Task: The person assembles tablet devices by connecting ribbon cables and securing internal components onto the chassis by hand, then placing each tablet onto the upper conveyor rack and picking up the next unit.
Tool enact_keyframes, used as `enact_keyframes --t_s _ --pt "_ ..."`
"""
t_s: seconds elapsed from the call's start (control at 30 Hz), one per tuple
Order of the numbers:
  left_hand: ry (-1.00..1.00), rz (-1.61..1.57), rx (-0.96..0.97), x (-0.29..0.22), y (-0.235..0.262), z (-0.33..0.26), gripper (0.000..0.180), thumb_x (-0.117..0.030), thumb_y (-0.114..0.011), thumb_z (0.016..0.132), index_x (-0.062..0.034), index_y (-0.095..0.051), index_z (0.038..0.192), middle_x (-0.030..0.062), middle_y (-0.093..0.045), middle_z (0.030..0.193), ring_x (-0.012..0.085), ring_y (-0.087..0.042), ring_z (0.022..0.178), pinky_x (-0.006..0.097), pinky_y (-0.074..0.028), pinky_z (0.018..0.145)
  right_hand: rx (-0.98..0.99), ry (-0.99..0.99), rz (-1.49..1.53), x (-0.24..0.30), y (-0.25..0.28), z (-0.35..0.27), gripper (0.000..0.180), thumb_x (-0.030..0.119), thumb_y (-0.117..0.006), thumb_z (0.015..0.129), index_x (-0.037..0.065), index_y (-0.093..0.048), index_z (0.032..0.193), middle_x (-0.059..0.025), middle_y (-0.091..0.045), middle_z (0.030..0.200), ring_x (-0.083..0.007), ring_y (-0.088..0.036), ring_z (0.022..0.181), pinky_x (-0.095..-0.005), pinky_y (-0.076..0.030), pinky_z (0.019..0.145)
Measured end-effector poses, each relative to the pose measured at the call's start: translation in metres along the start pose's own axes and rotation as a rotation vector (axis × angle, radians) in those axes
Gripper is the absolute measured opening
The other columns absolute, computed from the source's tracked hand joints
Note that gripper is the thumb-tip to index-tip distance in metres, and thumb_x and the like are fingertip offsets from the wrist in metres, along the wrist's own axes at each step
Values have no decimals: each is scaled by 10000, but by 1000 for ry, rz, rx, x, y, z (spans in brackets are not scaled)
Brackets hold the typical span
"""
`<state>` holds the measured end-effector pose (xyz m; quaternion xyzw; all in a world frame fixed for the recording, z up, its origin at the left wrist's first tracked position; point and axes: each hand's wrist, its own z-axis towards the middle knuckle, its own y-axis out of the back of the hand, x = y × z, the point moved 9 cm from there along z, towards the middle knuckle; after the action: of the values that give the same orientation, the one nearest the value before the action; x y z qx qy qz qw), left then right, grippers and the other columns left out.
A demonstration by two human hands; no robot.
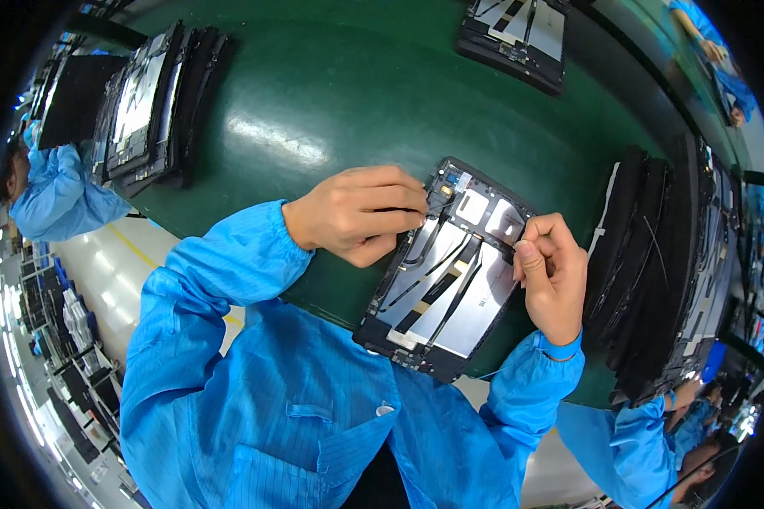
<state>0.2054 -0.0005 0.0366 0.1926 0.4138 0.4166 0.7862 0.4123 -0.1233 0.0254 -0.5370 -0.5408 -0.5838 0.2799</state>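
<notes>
In front of me an opened tablet (450, 288) lies tilted on the green table, its silver inner panel, black frame, dark flex cables and small circuit parts exposed. My left hand (356, 212) is at its upper left edge, thumb and fingers pinched together by a thin dark wire. At the right edge, my right hand (553, 276) pinches with thumb and forefinger at the end of a dark strip that crosses the tablet. What lies between the fingertips of either hand is too small to make out.
Stacks of opened tablets stand at the left (148, 102) and right (654, 263) of the green table (314, 102). Another small tablet stack (518, 38) sits at the far edge. Co-workers in blue sleeves are at the left (68, 195) and lower right (628, 450).
</notes>
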Motion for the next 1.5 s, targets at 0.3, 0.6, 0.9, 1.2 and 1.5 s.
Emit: enact_keyframes --t_s 0.3,0.6,0.9,1.2,1.5 --pt "-142 66 43 -3 -1 4 274 -9 -757 760 83 -774 1018 223 -754 1090 406 -765 1049 459 -667 870 32 29 -107 10 -3 -1 79 17 -677 1039 14 -619 986 -83 -669 639 -121 -620 583 -305 -431 581" --pt "-288 25 89 2 4 6 324 -36 -754 737 79 -791 1038 228 -766 1122 404 -771 1060 463 -682 867 50 38 -152 11 -3 -2 84 11 -671 1027 12 -624 957 -92 -664 634 -142 -639 574 -313 -439 577" --pt "-285 24 99 3 5 1 332 -63 -765 727 75 -802 1028 235 -777 1119 407 -779 1071 461 -695 816 28 48 -134 11 -1 -1 79 18 -676 1026 10 -629 963 -103 -683 642 -150 -654 578 -317 -448 581" --pt "-274 5 114 6 5 -1 358 -47 -734 736 84 -807 1061 246 -778 1132 415 -782 1068 469 -694 842 46 29 -111 6 -1 0 72 11 -670 1027 7 -627 969 -103 -692 655 -152 -668 600 -316 -461 596" --pt "-234 -78 80 10 7 5 322 -9 -684 731 89 -808 1012 246 -784 1106 410 -792 1034 450 -696 809 40 34 -82 7 3 0 64 5 -672 1030 5 -628 983 -108 -703 664 -156 -669 604 -317 -465 605"
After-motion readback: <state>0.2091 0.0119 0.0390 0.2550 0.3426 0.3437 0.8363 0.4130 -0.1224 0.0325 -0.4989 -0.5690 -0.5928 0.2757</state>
